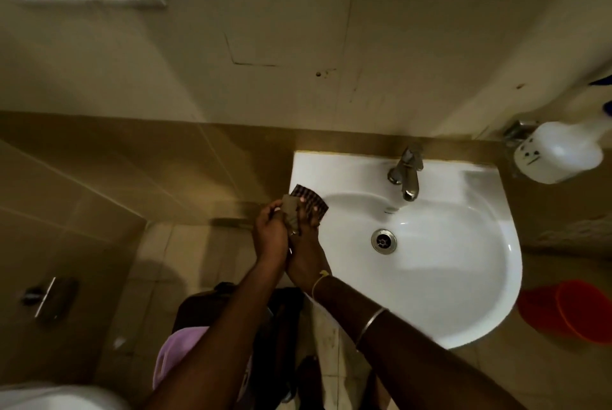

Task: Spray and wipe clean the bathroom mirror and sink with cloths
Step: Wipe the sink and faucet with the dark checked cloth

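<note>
beige tiled wall (414, 28), tiled floor (185, 264), dim light

You are standing over a tiled floor (172, 254); a white sink (463, 277) is hanging above it; a red bucket (576, 310) is sitting on the floor at three o'clock of the basin.

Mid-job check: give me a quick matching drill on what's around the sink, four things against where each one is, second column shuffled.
Things:
1. cloth
2. faucet
3. spray bottle
4. bucket

Places:
A. on the floor, right of the sink
B. at the sink's back rim, spout over the bowl
C. at the sink's left rim, held by both hands, left hand and right hand
D. up by the wall, above the sink's right corner

Pairs: 1-C, 2-B, 3-D, 4-A
</note>
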Available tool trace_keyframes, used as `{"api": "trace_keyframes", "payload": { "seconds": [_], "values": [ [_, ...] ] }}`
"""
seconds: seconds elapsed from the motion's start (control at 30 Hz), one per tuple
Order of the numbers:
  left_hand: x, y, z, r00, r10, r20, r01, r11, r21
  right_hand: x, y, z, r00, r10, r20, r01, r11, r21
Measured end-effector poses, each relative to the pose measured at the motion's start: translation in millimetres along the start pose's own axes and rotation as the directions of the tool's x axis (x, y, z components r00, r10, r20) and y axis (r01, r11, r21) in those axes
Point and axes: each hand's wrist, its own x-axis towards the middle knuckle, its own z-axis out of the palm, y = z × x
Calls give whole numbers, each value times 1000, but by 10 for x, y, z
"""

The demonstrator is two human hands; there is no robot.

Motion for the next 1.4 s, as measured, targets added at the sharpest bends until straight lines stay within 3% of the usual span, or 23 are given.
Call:
{"api": "trace_keyframes", "payload": {
  "seconds": [0.2,0.4,0.63,0.73,0.97,1.23,1.4],
  "values": [
    [-198,-163,-167,999,-17,31,14,996,86,-496,36,-73,989,-93,114,97,995,-32],
    [-333,-262,-213,999,-4,38,-1,993,117,-961,215,-67,961,-238,140,267,927,-262],
    [-403,-249,-216,1000,17,23,-21,983,183,-1052,74,-42,1000,-4,7,6,988,-157],
    [-439,-193,-186,999,30,21,-33,979,203,-829,-47,-7,992,114,45,-105,980,-171],
    [-502,-218,-191,998,43,45,-52,973,223,-805,-18,2,994,75,78,-56,973,-224],
    [-670,-318,-203,985,145,91,-168,927,337,-1328,308,-166,996,-68,63,86,928,-363],
    [-876,-486,-220,900,386,200,-433,757,489,-1718,637,-483,978,-167,127,207,856,-474]
  ]
}}
